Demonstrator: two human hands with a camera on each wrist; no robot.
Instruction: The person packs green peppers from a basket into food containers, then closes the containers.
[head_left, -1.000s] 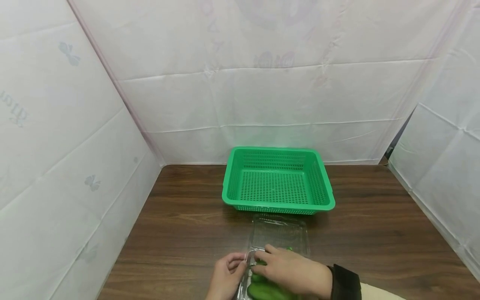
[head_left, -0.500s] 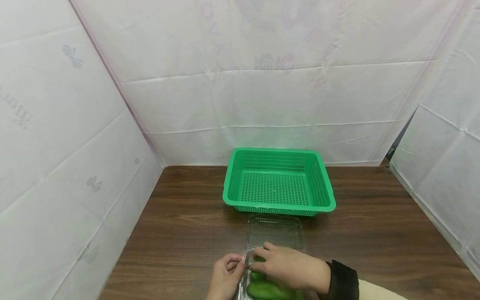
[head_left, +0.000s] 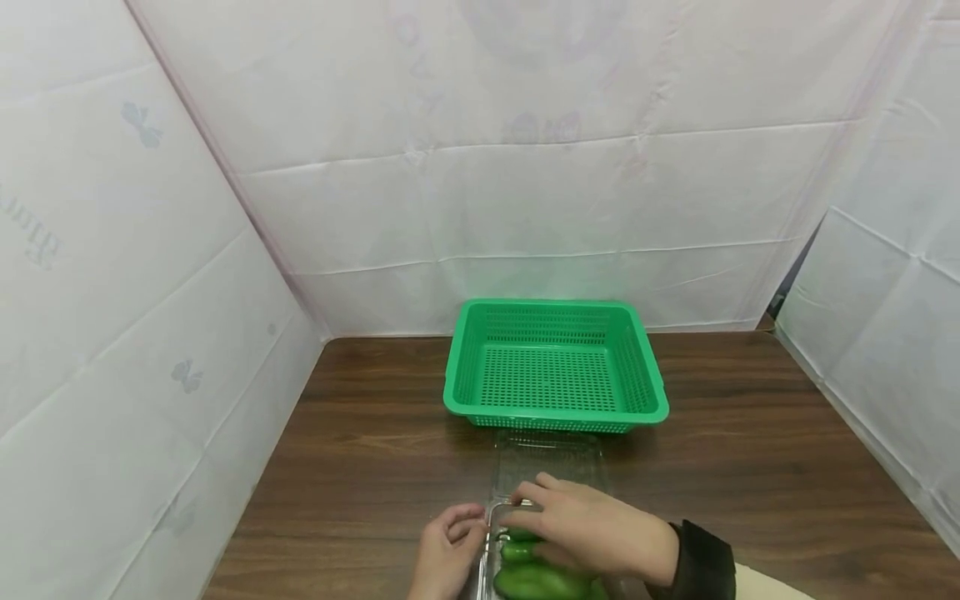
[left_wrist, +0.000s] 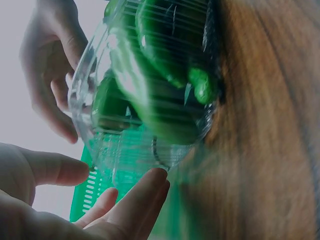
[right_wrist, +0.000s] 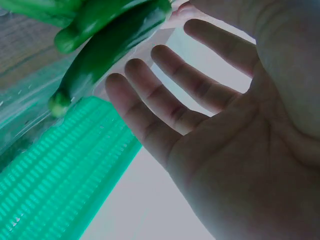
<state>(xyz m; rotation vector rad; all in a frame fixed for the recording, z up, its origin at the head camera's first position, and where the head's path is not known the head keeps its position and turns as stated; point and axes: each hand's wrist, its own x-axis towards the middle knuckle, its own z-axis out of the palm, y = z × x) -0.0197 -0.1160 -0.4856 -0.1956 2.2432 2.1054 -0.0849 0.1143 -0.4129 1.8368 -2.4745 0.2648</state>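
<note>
A clear plastic clamshell box (head_left: 486,533) lies at the front of the table with its lid (head_left: 551,462) folded back. Several long green peppers (head_left: 536,581) are in it, seen through its wall as green peppers (left_wrist: 150,95) in the left wrist view. My left hand (head_left: 448,546) is at the box's left side, its fingertips (left_wrist: 156,176) right by the corner. Over the peppers is my right hand (head_left: 588,525), palm down; in the right wrist view its fingers (right_wrist: 175,107) are spread and nearly straight, holding nothing, close to a pepper (right_wrist: 107,57).
A green plastic basket (head_left: 555,417) with slotted walls stands just behind the lid. White sheets (head_left: 525,200) hang at the back and both sides of the brown wooden table (head_left: 375,433).
The right hand has lifted and loosened slightly from the peppers, leaving more of them in sight. The left hand stays by the box edge, and the lid has shifted slightly left.
</note>
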